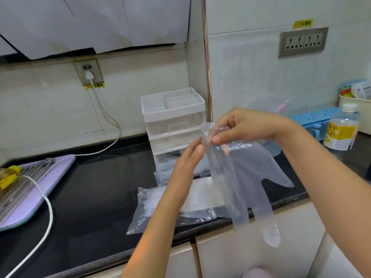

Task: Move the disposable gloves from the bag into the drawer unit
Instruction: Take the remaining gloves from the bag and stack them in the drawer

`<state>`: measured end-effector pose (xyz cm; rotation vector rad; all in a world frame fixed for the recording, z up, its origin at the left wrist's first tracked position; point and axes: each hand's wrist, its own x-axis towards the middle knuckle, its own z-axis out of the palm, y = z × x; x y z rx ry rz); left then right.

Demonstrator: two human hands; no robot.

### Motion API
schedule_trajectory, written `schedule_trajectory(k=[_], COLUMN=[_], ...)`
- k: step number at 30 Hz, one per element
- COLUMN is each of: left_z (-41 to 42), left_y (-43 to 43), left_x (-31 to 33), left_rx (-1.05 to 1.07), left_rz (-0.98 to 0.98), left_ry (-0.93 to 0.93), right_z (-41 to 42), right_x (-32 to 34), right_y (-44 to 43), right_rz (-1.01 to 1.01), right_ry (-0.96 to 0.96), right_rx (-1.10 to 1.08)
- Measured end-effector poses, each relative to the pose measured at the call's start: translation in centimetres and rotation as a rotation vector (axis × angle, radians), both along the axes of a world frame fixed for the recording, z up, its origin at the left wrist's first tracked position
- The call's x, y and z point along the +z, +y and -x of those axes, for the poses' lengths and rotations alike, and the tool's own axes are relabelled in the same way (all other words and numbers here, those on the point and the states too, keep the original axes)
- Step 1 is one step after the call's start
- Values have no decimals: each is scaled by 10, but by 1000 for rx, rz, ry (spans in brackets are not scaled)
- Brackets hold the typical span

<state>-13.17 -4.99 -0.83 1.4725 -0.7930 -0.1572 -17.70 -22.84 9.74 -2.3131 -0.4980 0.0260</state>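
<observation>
My right hand (247, 127) pinches a glove (249, 177) by its cuff; my left hand (186, 159), fingers straight, touches it above the bag (158, 209).

Counter (90, 187), black, glossy, running along the back wall into the right-hand corner; wall tiles (40, 109), pale cream, large, with thin dark joints; white sheets (100, 23) hanging over the upper back wall; wall socket (89, 74) holding a white plug, yellow label (95, 85) just below it; white cable (108, 117) trailing down onto the counter; thin metal pipe (207, 67), upright in the corner; grey double socket panel (302, 42) on the right wall; cream cabinet fronts (261, 247) below the counter edge; light soft and even.
</observation>
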Motion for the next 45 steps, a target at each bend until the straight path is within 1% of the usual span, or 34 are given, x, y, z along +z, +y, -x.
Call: schedule_trajectory(k=[1, 3, 7, 9, 12, 17, 20, 22, 23, 25, 28, 30, 32, 33, 35, 36, 38, 41, 43, 45], left_z=[-2, -6, -19, -30, -46, -68, -86, -101, -109, -125, -133, -127, -116, -109, -101, -98, -100, -114, -123, -134], left_y=[-1, -1, 10, 20, 34, 46, 48, 49, 49, 48, 48, 51, 56, 59, 63, 63, 59, 46, 40, 36], left_x=[4, 8, 6, 6, 8, 9, 9, 13, 17, 28, 50, 63, 71, 72, 69, 65, 53, 31, 18, 7], left_rx=[-50, -100, -151, -153, -81, 12, 71, 153, 222, 395, 634, 710, 760, 771, 721, 660, 532, 416, 308, 240], left_rz=[-22, -45, -107, -152, -205, -388, -474, -501, -512, -524, -466, -364, -332, -351, -452, -539, -736, -1007, -1093, -1136], left_ry=[9, 107, 193, 224, 268, 244, 201, 168, 133, 6, -229, -383, -571, -660, -766, -767, -682, -551, -466, -413], right_z=[-2, -8, -20, -28, -46, -88, -112, -123, -130, -140, -144, -139, -130, -125, -121, -121, -127, -135, -138, -140], right_x=[0, 0, -4, -7, -13, -21, -22, -20, -18, -15, -11, -10, -12, -15, -24, -29, -43, -66, -77, -85], right_y=[2, 3, -6, -13, -25, -30, -28, -25, -23, -20, -19, -20, -25, -29, -36, -39, -43, -37, -31, -27], right_rz=[1, 2, -51, -36, -5, 172, 180, 167, 134, -8, -176, -281, -375, -377, -298, -244, -124, 87, 219, 298], right_ry=[6, -13, -48, -36, 16, 75, 57, 35, 24, -16, -224, -320, -322, -301, -234, -188, -107, -17, 16, 37], right_rx=[27, 42, -33, -76, -143, -191, -213, -237, -247, -284, -312, -286, -218, -187, -157, -155, -166, -198, -209, -216])
